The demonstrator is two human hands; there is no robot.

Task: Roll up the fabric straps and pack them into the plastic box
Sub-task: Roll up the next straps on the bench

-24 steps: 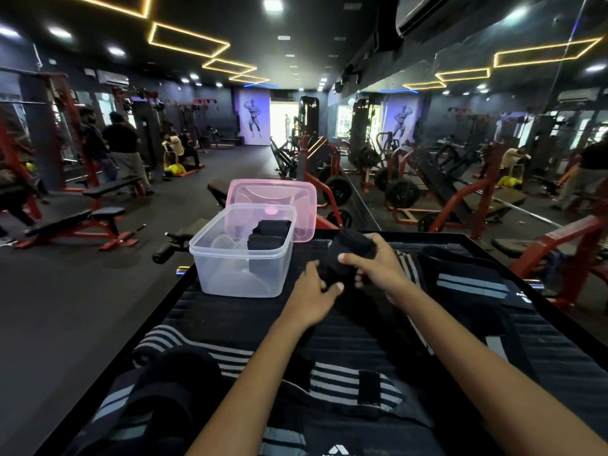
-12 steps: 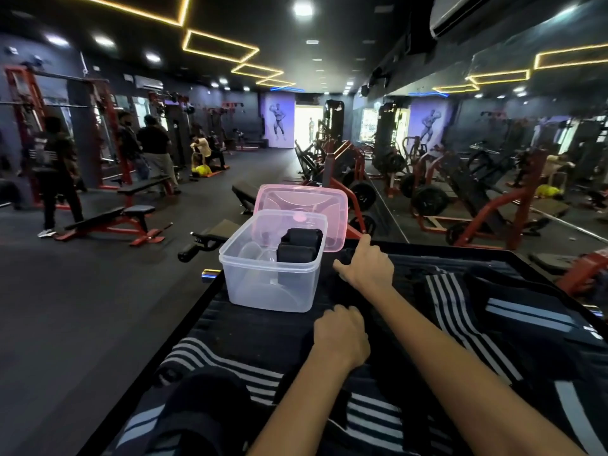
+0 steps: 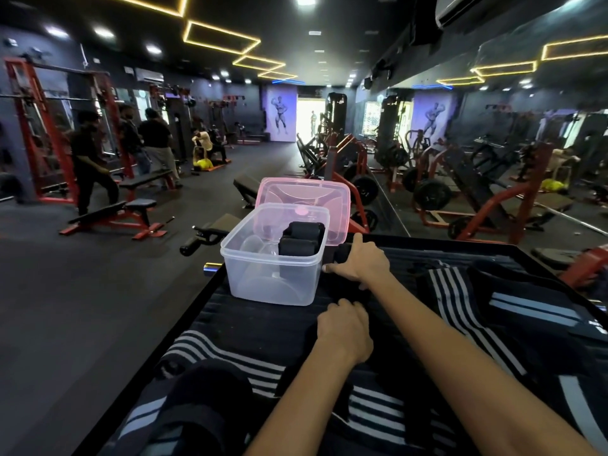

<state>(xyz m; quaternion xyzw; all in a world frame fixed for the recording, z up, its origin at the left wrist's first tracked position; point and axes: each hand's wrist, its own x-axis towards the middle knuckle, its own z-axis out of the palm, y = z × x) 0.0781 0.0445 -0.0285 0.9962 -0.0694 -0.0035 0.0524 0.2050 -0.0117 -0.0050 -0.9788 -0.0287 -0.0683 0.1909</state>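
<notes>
The right hand (image 3: 360, 260) is up at the far edge of the table (image 3: 487, 250), just beside the right wall of the plastic box (image 3: 263, 284). Its fingers curl round a dark rolled strap (image 3: 342, 250), and the thumb sticks out to touch the box rim. The left hand (image 3: 345, 327) is nearer, in the middle of the table. Its fingers are bent down onto the black cloth, but I cannot tell if it has hold of anything.

The box sits at the far left corner of the table. Its pink lid (image 3: 306, 195) stands up behind it, leaning open.

What could go wrong: the roll in the right hand is still outside the box. If the hold gets loose on the way in, the strap could spring open and need rolling again. The hand could also bump the light box and push it toward the left edge, which is close. The roll could land on top of the others and stick up, so the lid would not shut later.

Counting: one box, one lid. Two black rolls (image 3: 301, 238) are in the box, at its far right side. One more roll is in the right hand. Loose striped straps (image 3: 460, 301) lie over the table, at least three, but they overlap and I cannot count them for sure
</notes>
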